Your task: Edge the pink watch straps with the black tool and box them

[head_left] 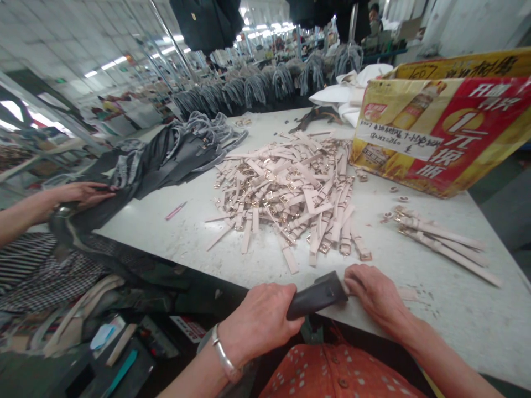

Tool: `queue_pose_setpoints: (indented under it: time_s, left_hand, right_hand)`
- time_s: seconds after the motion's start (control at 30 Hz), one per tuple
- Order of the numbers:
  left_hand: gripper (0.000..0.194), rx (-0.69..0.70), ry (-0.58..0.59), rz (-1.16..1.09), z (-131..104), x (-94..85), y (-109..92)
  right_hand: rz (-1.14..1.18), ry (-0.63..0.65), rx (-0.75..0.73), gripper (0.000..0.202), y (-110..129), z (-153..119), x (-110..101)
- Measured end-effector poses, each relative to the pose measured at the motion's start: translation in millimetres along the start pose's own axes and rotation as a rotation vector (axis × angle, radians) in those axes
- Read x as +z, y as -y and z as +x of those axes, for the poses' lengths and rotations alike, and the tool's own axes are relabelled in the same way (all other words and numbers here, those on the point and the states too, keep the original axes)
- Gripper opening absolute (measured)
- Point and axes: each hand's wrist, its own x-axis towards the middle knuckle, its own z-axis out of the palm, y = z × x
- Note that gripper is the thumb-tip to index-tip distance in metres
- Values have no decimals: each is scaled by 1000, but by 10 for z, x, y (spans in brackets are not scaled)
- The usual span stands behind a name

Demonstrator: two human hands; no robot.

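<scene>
My left hand, with a silver bangle on its wrist, is wrapped round a dark oblong tool at the table's front edge. The tool's kind does not show clearly. At its right end, my right hand has its fingers pinched together; what they hold is hidden. Just beyond my hands, a heap of pale pink buckled straps with gold-coloured buckles spreads over the white tabletop. A few more straps lie side by side to the right of the heap.
A yellow and red cardboard box stands at the right back. On the left, another person's hand touches a pile of dark grey fabric pieces. A pink pen-like stick lies nearby. White cloth is behind the heap.
</scene>
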Motion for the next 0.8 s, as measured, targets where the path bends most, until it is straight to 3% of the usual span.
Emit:
queue_pose_setpoints:
  time_s: [0.27, 0.57, 0.8]
  left_hand:
    - [24, 39, 26, -5, 79, -65, 104]
    - [27, 51, 4, -29, 226, -90, 26]
    - [24, 39, 7, -19, 113, -61, 123]
  right_hand:
    - [10, 16, 49, 19, 7, 26, -12]
    - [66, -5, 36, 22, 0, 18, -19]
    - [242, 8, 76, 12, 16, -27, -75]
